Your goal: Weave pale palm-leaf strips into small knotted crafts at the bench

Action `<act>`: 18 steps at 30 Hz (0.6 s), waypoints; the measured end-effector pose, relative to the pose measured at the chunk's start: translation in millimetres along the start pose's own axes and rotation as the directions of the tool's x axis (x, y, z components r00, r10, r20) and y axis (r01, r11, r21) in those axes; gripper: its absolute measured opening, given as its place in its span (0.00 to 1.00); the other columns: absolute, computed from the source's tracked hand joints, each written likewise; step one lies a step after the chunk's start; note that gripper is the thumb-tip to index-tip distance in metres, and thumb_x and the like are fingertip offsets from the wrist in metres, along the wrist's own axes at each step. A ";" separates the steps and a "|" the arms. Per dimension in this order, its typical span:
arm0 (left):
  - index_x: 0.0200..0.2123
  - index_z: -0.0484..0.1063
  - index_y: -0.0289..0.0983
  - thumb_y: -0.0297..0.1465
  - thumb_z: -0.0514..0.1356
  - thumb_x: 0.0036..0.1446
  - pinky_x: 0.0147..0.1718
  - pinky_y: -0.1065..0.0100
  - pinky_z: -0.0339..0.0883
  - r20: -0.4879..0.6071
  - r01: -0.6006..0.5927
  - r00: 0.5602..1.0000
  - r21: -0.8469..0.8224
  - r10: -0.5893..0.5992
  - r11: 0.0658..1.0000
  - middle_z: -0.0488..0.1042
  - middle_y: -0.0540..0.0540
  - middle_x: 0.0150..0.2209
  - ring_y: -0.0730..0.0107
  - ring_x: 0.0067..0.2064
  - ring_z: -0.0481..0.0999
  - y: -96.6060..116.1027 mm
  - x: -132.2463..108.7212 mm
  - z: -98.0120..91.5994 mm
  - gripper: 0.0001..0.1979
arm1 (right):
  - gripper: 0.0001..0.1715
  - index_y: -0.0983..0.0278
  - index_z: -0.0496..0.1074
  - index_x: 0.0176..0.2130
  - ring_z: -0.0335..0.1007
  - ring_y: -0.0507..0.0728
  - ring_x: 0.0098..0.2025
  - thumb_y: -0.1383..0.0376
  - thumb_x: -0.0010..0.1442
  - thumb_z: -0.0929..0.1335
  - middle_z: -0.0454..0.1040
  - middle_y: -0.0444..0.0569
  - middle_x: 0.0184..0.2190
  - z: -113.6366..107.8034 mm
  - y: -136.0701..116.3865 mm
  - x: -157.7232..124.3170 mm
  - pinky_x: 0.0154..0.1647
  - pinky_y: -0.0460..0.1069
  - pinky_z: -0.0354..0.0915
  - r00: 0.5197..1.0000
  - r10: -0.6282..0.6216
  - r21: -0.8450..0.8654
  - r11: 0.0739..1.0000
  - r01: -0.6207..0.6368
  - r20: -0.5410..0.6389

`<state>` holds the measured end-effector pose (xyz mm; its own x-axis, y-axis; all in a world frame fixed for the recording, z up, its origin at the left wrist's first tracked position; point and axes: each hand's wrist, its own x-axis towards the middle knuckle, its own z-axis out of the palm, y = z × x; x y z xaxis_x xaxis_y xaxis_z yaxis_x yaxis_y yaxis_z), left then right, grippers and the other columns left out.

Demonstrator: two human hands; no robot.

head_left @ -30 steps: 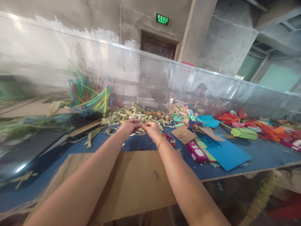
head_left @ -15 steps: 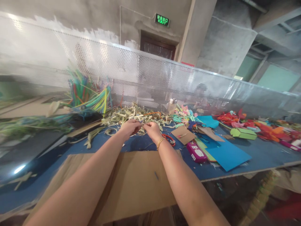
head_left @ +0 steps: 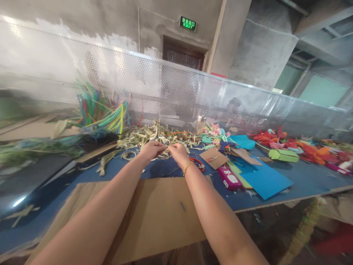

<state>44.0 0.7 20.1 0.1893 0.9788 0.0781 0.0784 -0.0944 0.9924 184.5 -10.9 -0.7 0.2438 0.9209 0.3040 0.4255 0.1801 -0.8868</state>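
Fingers (head_left: 162, 148) of left hand (head_left: 149, 151) and right hand (head_left: 178, 152) narrow on tiny piece (head_left: 167, 147), its colour unclear

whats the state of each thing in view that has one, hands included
left hand, pinching a small piece too tiny to identify
right hand, pinching there too, fingertips close to the left's
exit sign, lit
bottle, upright, capped
cardboard, flat
blue sheet, flat
pale strips, loosely heaped
gold bracelet, worn on the right wrist
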 end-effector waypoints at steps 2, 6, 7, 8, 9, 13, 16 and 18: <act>0.22 0.72 0.35 0.35 0.69 0.34 0.18 0.75 0.50 0.000 0.002 1.000 -0.036 -0.002 0.999 0.69 0.50 0.18 0.79 0.19 0.62 0.8 -0.9 0.4 0.13 | 0.11 0.64 0.70 0.20 0.59 0.50 0.20 0.59 0.45 0.65 0.64 0.40 0.14 1.6 1.4 0.8 0.22 0.44 0.52 1.000 0.001 0.010 1.000 -0.001 0.006; 0.22 0.72 0.35 0.34 0.70 0.35 0.18 0.75 0.50 -0.008 0.006 1.000 -0.057 -0.007 0.998 0.71 0.49 0.19 0.79 0.19 0.63 -1.2 0.6 0.3 0.12 | 0.10 0.64 0.71 0.21 0.59 0.50 0.20 0.60 0.46 0.66 0.65 0.40 0.14 3.3 3.0 2.2 0.23 0.44 0.53 1.000 0.009 0.020 1.000 -0.009 0.013; 0.23 0.72 0.35 0.34 0.70 0.35 0.18 0.76 0.50 -0.009 0.009 1.000 -0.057 -0.010 0.998 0.71 0.49 0.19 0.79 0.19 0.62 -2.0 1.3 0.2 0.12 | 0.10 0.64 0.71 0.21 0.59 0.50 0.20 0.60 0.46 0.66 0.65 0.40 0.14 3.5 3.3 2.3 0.23 0.45 0.53 1.000 0.016 0.024 1.000 -0.016 0.017; 0.23 0.72 0.35 0.34 0.70 0.35 0.17 0.76 0.49 -0.011 0.013 1.000 -0.057 -0.014 0.998 0.71 0.48 0.19 0.80 0.18 0.62 -2.6 1.9 0.0 0.12 | 0.10 0.64 0.71 0.21 0.59 0.50 0.20 0.60 0.46 0.66 0.65 0.40 0.14 3.7 3.5 2.3 0.23 0.45 0.53 0.999 0.024 0.032 0.999 -0.025 0.022; 0.23 0.73 0.35 0.34 0.70 0.35 0.17 0.76 0.49 -0.011 0.018 1.000 -0.058 -0.019 0.998 0.71 0.48 0.19 0.80 0.18 0.62 -3.2 2.5 -0.1 0.12 | 0.10 0.64 0.71 0.21 0.59 0.50 0.20 0.60 0.46 0.66 0.65 0.40 0.14 4.0 3.7 2.3 0.23 0.45 0.53 0.999 0.033 0.044 0.998 -0.035 0.029; 0.23 0.73 0.34 0.33 0.70 0.35 0.17 0.76 0.49 0.018 0.042 0.999 -0.040 -0.042 0.998 0.72 0.48 0.19 0.80 0.18 0.62 -4.1 3.6 -0.1 0.11 | 0.10 0.64 0.73 0.24 0.62 0.50 0.21 0.60 0.47 0.66 0.69 0.41 0.18 6.9 4.8 2.3 0.23 0.44 0.55 0.992 0.073 0.163 0.983 -0.089 0.103; 0.22 0.73 0.34 0.31 0.70 0.34 0.18 0.75 0.51 0.039 0.060 0.997 -0.008 -0.060 0.998 0.72 0.47 0.19 0.78 0.18 0.64 -4.5 3.1 0.9 0.11 | 0.10 0.64 0.74 0.29 0.65 0.50 0.23 0.60 0.46 0.68 0.73 0.42 0.21 9.3 6.5 4.0 0.24 0.44 0.58 0.991 0.075 0.260 0.960 -0.101 0.111; 0.20 0.72 0.35 0.30 0.70 0.33 0.18 0.75 0.52 0.039 0.063 0.997 -0.002 -0.063 0.998 0.72 0.47 0.18 0.77 0.19 0.64 -4.9 2.3 1.9 0.10 | 0.11 0.64 0.75 0.29 0.66 0.51 0.24 0.60 0.46 0.69 0.74 0.43 0.22 9.4 7.7 5.5 0.26 0.44 0.60 0.996 0.042 0.253 0.966 -0.060 0.078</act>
<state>46.0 3.1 15.2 0.2219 0.9750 0.0114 0.0886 -0.0318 0.9956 180.9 -1.2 -9.2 0.1923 0.9519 0.2386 0.1760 0.2058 -0.9626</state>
